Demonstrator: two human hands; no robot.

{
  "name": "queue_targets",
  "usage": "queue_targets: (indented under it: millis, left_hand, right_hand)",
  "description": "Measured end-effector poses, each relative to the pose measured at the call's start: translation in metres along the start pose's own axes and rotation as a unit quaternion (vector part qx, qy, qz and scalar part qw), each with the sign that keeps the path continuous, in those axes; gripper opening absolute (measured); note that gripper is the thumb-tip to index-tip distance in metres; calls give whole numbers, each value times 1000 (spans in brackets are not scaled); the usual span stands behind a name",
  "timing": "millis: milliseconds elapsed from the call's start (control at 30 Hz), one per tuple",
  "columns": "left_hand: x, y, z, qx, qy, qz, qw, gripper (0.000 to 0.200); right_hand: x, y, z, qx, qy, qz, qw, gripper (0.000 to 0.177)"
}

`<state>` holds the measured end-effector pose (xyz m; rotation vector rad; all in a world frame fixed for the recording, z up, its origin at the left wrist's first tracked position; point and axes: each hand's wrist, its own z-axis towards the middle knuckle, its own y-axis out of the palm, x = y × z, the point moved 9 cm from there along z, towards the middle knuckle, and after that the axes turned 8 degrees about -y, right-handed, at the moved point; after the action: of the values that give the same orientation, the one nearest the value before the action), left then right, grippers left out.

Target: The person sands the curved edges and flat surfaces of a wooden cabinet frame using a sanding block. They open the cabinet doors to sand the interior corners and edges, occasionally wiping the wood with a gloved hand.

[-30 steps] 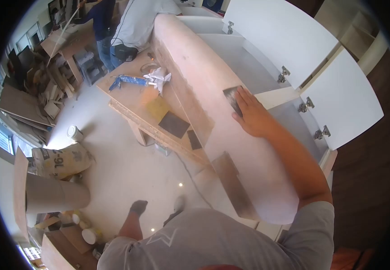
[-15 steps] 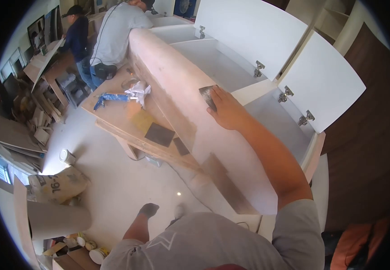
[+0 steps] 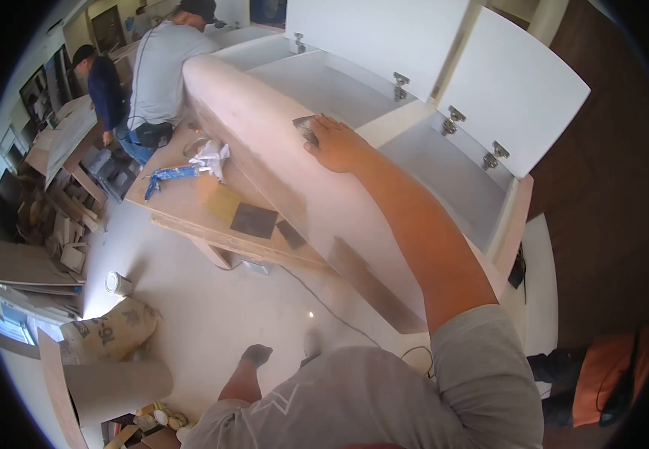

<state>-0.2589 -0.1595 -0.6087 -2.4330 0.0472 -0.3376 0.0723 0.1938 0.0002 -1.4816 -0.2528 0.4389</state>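
My right hand (image 3: 330,142) presses a small dark sheet of sandpaper (image 3: 306,129) against the upper part of a long, curved, pinkish panel (image 3: 264,112). The fingers lie over the sheet, its grey edge showing on their left side. Brown, bare strips run along the panel's lower side. Low in the view, what appears to be my left hand (image 3: 257,354) hangs by my body over the floor. It looks dark, and its fingers cannot be made out.
Beside the panel, a low wooden table (image 3: 163,206) bears a blue caulking gun (image 3: 169,176), crumpled plastic (image 3: 211,159) and sanding sheets (image 3: 254,220). White hinged lids (image 3: 515,97) stand raised over compartments. Two co-workers (image 3: 163,75) are at the far left. A cable (image 3: 324,305) crosses the floor.
The view has shifted, so most things appear farther left and higher. My right hand stays on the panel with the sandpaper. The dark-shirted co-worker's board is now lower.
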Motion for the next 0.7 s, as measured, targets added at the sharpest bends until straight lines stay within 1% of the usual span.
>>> queue_targets:
  millis: [100, 200, 333, 433, 467, 500, 567, 633, 700]
  left_hand:
    - [11, -14, -9, 7, -37, -26, 999, 48]
    - [44, -26, -13, 75, 99, 97, 988, 38]
    - [72, -30, -8, 111, 161, 162, 967, 27]
    - [84, -36, -1, 90, 119, 181, 972, 29]
    - [90, -34, 5, 95, 132, 197, 967, 31]
    - [98, -40, 4, 112, 137, 159, 971, 32]
    - [112, -45, 1, 106, 103, 101, 984, 36]
    - [131, -40, -1, 62, 90, 134, 985, 41]
    - [145, -38, -6, 43, 63, 101, 992, 46]
  right_hand:
    - [0, 0, -25, 5, 0, -1, 1000, 75]
    - [-2, -2, -59, -6, -18, -15, 1000, 76]
    - [-3, -7, -128, -3, -56, -45, 997, 77]
    - [-5, -18, -203, -6, -81, -48, 995, 76]
    - [-7, -23, -233, -1, -92, -50, 994, 76]
    - [-9, -27, -264, 1, -98, -55, 994, 76]
    - [-15, -37, -327, -11, -110, -63, 992, 76]
    - [-17, -47, -389, -41, -105, -68, 991, 77]
    - [-15, -54, -437, -57, -95, -67, 992, 78]
